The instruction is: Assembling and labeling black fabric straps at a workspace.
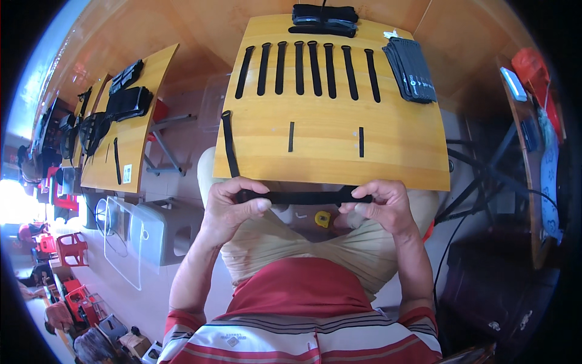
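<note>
A black strap is stretched level between my two hands, just off the near edge of the wooden table. My left hand pinches one end between thumb and fingers. The other end is pinched by my right hand. On the table beyond, several similar black straps lie side by side in a row. One more strap lies along the left edge, near my left hand. Two short dark strips lie apart in the middle.
A stack of dark packaged pieces sits at the table's right, and a black bundle at its far edge. Below, a yellow tape measure shows between my legs. A second table with black goods and a grey stool stand left.
</note>
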A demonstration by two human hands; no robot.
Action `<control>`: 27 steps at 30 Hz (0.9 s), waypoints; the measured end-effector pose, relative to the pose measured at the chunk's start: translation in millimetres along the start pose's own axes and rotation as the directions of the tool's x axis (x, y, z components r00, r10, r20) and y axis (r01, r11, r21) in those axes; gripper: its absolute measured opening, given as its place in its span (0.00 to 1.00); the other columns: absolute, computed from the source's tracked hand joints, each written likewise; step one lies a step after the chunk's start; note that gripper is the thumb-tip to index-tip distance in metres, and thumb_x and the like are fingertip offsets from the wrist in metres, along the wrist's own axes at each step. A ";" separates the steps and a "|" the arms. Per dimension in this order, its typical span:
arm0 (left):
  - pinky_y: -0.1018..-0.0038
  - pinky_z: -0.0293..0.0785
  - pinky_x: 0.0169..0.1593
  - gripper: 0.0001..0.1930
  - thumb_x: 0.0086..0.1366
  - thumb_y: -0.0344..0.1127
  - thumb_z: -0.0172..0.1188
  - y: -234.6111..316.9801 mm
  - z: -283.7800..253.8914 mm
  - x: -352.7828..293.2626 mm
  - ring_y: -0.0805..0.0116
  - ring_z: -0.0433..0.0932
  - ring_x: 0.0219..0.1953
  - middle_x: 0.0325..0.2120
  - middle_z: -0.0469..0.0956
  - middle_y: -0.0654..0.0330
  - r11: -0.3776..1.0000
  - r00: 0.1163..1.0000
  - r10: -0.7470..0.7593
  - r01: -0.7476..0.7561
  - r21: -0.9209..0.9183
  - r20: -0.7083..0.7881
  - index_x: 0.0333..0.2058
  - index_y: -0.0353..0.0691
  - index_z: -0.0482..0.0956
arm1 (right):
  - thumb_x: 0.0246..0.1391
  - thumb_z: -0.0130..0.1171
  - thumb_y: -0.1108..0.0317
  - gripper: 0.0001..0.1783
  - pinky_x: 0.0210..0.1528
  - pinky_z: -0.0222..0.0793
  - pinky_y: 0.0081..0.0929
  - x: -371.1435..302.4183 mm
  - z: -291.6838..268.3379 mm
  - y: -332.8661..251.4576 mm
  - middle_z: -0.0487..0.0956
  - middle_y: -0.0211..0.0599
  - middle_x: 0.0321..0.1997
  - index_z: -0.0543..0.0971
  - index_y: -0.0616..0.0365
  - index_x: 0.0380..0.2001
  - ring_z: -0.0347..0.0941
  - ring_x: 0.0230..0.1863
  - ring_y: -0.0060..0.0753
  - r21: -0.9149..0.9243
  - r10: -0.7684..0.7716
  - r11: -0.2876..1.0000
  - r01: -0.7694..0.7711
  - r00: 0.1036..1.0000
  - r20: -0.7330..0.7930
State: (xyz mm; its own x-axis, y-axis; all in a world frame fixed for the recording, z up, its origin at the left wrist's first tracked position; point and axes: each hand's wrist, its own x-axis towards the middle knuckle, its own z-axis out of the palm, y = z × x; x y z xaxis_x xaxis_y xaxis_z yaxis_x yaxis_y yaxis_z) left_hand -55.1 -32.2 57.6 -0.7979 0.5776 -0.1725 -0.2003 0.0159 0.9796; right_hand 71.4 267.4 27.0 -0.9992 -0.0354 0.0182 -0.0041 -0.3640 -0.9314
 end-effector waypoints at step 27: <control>0.83 0.74 0.33 0.08 0.68 0.32 0.63 -28.0 -8.5 172.9 0.81 0.74 0.26 0.26 0.79 0.67 0.934 0.996 -0.073 0.051 0.354 0.051 0.40 0.33 0.83 | 0.61 0.63 0.67 0.11 0.24 0.73 0.19 84.3 -70.7 26.9 0.79 0.27 0.24 0.83 0.66 0.37 0.72 0.24 0.14 -0.559 -0.277 0.826 -0.069 0.814 -0.510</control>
State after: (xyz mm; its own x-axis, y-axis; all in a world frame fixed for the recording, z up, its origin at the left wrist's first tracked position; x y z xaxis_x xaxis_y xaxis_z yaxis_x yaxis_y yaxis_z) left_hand -192.3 60.3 -0.5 -0.7510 0.6157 -0.2384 -0.0259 0.3334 0.9424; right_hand -15.8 320.4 -22.2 -0.8325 0.5470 0.0873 0.0437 0.2221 -0.9740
